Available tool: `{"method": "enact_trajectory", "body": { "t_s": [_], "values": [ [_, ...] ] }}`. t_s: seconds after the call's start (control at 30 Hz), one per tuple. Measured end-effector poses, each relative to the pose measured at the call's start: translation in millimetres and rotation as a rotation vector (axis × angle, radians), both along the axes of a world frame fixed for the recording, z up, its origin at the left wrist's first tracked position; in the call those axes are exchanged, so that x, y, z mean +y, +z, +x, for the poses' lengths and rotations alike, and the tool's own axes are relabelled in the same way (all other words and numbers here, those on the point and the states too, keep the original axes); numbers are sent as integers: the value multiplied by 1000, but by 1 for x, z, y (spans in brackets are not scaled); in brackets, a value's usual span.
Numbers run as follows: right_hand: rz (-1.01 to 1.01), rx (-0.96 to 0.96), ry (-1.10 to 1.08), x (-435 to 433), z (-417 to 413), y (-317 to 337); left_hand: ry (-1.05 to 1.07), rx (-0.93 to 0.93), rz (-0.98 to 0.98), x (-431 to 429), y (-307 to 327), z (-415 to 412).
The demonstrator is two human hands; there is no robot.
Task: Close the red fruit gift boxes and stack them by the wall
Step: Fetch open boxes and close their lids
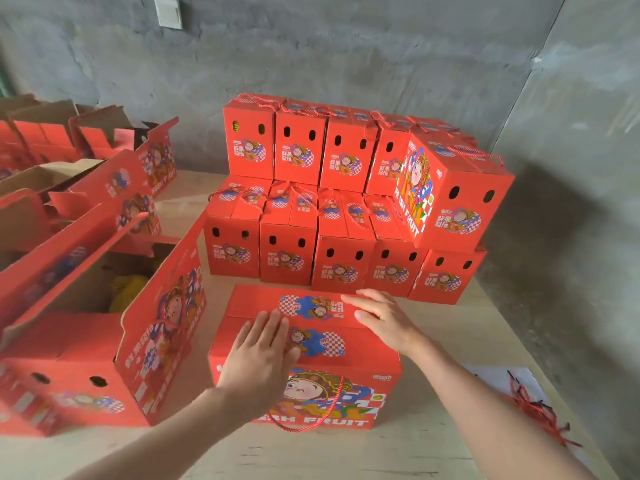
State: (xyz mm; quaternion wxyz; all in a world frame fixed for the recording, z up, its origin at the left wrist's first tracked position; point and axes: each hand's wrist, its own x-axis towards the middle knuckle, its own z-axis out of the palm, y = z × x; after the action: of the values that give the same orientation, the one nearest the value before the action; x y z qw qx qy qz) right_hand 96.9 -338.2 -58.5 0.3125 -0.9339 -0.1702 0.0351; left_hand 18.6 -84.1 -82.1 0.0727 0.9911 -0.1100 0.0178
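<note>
Pressed with left hand (258,355) flat on the near top flap of the red gift box (346,403), fingers straight, gripping nothing; laid right hand (384,318) open on the far flap. Probably needed even pressure along the seam to seat both flaps before lifting. Stood on the table (433,445), just before the closed stack (346,209) by the wall (346,64).
</note>
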Motion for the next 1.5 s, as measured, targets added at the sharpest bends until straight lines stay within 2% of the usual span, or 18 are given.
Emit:
{"method": "enact_trajectory", "body": {
  "t_s": [0.2,0.3,0.4,0.57,0.67,0.73,0.8,0.87,0.9,0.93,1.0,1.07,1.1,1.13,1.27,1.33,1.43,1.5],
  "values": [
    [-31,-160,-186,15,-9,-6,-26,-72,33,16,1,25],
    [-225,-183,-384,36,-26,-6,-15,14,51,34,3,62],
    [-402,-165,-385,48,-49,1,59,70,87,39,10,92],
    [-538,-150,-258,62,-94,1,180,98,-277,-5,15,75],
    [-513,-135,-278,70,-98,2,67,77,-307,-23,9,54],
    [-369,-57,-305,68,-93,5,37,74,-381,-20,12,53],
    [-127,78,-383,61,-85,5,76,-9,-593,-19,16,46],
    [121,278,-537,53,-79,3,246,-140,-823,-20,16,33],
    [244,413,-624,51,-76,0,412,-144,-901,-20,11,28],
    [376,565,-686,50,-73,-5,628,-69,-972,-18,7,22],
    [620,786,-696,51,-70,-17,1006,301,-1260,-14,-1,15],
    [799,815,-622,52,-63,-21,1029,771,-1604,-13,-4,12],
    [862,805,-616,53,-59,-19,952,901,-1691,-14,-4,11],
    [884,779,-631,54,-56,-15,921,909,-1738,-14,-5,13],
    [778,439,-642,62,-36,6,1057,619,-1813,-18,10,22],
    [767,302,-592,71,-33,24,985,409,-1775,-17,22,27],
    [709,62,-430,89,-32,57,521,-70,-1383,-13,54,36],
    [713,48,-270,105,-29,80,137,-331,-1099,-12,82,40]
  ]
}}
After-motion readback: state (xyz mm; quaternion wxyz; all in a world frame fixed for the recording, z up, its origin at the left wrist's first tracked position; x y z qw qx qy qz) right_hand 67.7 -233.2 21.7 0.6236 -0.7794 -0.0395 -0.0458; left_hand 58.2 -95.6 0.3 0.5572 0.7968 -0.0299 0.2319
